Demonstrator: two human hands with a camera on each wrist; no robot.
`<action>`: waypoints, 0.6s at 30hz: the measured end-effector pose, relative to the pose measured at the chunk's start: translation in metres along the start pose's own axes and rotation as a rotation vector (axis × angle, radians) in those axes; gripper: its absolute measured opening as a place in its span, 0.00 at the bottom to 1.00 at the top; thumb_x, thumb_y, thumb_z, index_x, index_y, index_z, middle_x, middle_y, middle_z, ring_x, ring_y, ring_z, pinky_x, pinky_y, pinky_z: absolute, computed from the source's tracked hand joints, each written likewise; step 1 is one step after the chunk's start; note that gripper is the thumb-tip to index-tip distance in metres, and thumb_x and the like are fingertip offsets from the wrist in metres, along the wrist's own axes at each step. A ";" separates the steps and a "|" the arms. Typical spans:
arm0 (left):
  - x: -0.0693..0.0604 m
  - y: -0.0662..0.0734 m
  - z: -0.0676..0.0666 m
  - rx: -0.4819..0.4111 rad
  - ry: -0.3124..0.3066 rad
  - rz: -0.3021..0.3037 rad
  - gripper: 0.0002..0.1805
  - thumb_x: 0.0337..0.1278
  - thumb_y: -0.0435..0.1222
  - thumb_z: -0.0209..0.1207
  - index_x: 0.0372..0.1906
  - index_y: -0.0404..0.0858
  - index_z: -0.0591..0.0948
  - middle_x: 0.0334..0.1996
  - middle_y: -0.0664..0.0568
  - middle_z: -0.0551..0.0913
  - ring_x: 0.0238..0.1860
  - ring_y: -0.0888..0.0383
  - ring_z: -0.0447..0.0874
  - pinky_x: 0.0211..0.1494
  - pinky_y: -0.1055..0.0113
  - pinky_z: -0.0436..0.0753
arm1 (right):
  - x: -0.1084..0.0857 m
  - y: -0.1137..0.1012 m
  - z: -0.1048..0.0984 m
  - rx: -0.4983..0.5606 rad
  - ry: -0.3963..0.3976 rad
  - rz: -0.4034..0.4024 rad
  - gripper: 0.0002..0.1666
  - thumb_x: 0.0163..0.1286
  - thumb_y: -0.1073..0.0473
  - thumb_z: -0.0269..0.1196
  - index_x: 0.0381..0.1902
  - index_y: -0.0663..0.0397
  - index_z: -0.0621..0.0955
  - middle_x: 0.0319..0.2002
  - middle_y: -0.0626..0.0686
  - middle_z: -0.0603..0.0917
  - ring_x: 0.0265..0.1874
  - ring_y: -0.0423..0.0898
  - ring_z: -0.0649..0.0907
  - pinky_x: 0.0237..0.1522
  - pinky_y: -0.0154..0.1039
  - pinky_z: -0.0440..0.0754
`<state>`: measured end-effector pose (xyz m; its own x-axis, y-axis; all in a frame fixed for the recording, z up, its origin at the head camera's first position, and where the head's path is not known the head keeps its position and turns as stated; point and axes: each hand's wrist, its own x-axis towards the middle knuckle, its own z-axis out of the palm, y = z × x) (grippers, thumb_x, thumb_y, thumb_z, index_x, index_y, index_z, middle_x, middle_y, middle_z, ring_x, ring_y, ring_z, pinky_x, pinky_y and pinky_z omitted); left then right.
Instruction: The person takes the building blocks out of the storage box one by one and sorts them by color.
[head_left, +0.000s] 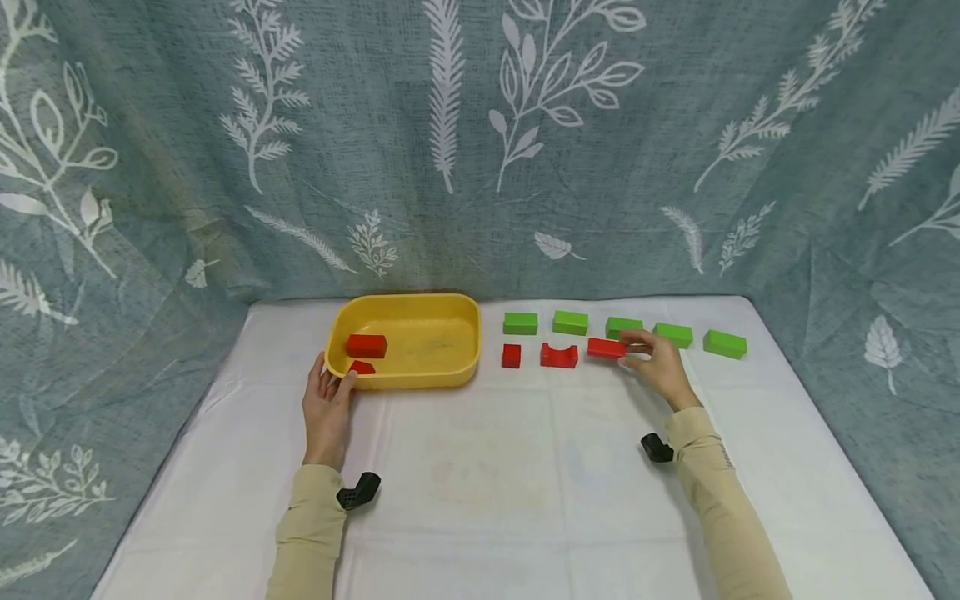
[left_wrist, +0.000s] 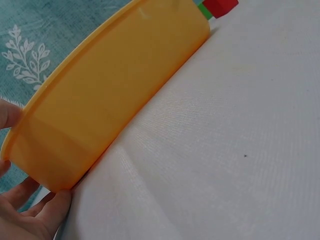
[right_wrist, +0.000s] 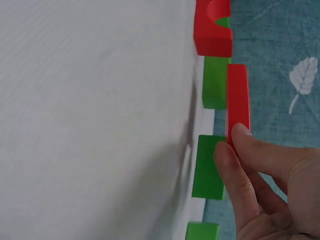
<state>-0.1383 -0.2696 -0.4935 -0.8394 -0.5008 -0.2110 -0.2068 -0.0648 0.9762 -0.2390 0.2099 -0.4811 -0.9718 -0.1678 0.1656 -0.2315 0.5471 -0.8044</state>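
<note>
My right hand (head_left: 654, 367) pinches one end of a red rectangular block (right_wrist: 238, 95) between thumb and fingers, in front of the row of green blocks. To its left are a red block with a curved notch (head_left: 559, 358) and a small red cube (head_left: 512, 356). At the near left corner of a yellow plastic tub (head_left: 431, 380), my left hand (head_left: 327, 414) grips the wall, thumb at the rim and the other fingers along the outer side. Inside the tub lie a red block (head_left: 367, 347) and another red piece (head_left: 362, 367), partly hidden by the near wall.
Several green blocks (head_left: 571, 322) stand in a row along the back of the white-covered table (head_left: 480, 500). A teal curtain with white leaf prints (head_left: 405, 150) hangs right behind them. A black wrist camera (head_left: 360, 491) juts out from each sleeve.
</note>
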 end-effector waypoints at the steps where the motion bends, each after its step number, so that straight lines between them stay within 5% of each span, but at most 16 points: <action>1: 0.000 0.000 0.000 0.002 0.002 -0.002 0.40 0.70 0.43 0.55 0.79 0.57 0.48 0.77 0.54 0.52 0.74 0.55 0.56 0.72 0.66 0.64 | -0.001 0.002 0.000 -0.004 -0.005 0.001 0.28 0.59 0.77 0.66 0.59 0.72 0.76 0.55 0.70 0.79 0.53 0.64 0.80 0.51 0.52 0.82; 18: -0.002 0.001 0.001 -0.021 0.006 -0.004 0.39 0.71 0.40 0.54 0.78 0.57 0.49 0.77 0.54 0.54 0.74 0.56 0.57 0.71 0.67 0.65 | -0.007 0.014 -0.001 -0.105 -0.021 0.027 0.27 0.59 0.77 0.66 0.58 0.73 0.76 0.53 0.71 0.80 0.52 0.64 0.80 0.53 0.56 0.80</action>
<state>-0.1376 -0.2679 -0.4917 -0.8356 -0.5055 -0.2151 -0.1998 -0.0851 0.9761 -0.2360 0.2200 -0.4929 -0.9768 -0.1683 0.1322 -0.2100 0.6345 -0.7438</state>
